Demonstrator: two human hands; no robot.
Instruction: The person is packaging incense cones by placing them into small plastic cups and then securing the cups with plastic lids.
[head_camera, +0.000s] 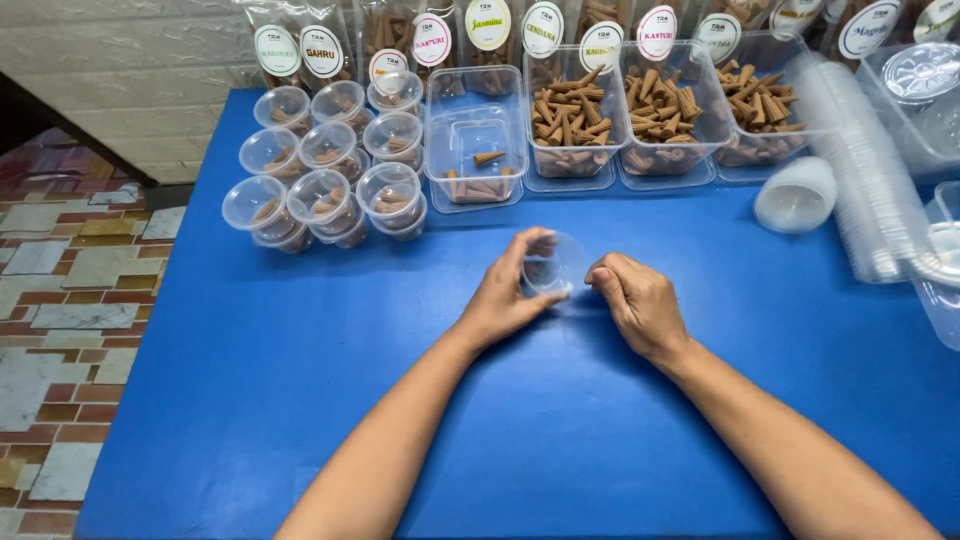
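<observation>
Lining the blue worktop (300, 380), clear tubs (574, 120) hold brown cones beneath bags (322, 45) with round labels; lidded cups (325, 160) cluster left. Left hand (505, 295) grips a small cup (552, 265) mid-worktop; right hand (640, 300), curled, pinches its edge.

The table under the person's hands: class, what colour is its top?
Plain bright blue: the table shows best in the head view, under the left hand and right hand.

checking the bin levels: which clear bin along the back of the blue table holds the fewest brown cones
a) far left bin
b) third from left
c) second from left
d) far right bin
a: the far left bin shows only a few brown cones on its floor, while the other three are heaped.
</observation>
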